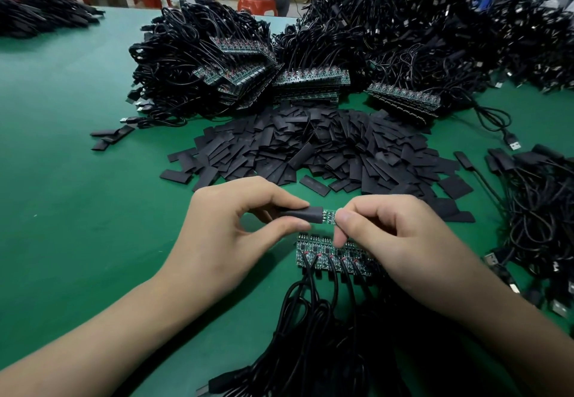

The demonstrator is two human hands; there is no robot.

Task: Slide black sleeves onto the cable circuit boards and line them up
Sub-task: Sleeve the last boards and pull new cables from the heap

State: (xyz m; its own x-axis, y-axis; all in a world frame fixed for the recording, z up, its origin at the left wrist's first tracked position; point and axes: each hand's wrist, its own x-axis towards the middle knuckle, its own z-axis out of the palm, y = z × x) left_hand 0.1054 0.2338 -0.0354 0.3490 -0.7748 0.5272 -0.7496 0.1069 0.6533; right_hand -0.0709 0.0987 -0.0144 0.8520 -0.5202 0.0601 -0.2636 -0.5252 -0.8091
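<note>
Left hand [230, 229] pinches black sleeve [302, 214], right hand [394, 232] its partly covered circuit board [329, 216].

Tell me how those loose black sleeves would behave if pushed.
Probably light: the sleeves lie thin and flat. Likely to slide and scatter over the green mat, not roll. Probably pliable: the sleeve in the left hand looks rounded open.

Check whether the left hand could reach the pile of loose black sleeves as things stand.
Probably yes: the pile lies just beyond the left hand with nothing between. But that hand pinches a sleeve partly over a circuit board, so it would have to let go first.
</note>
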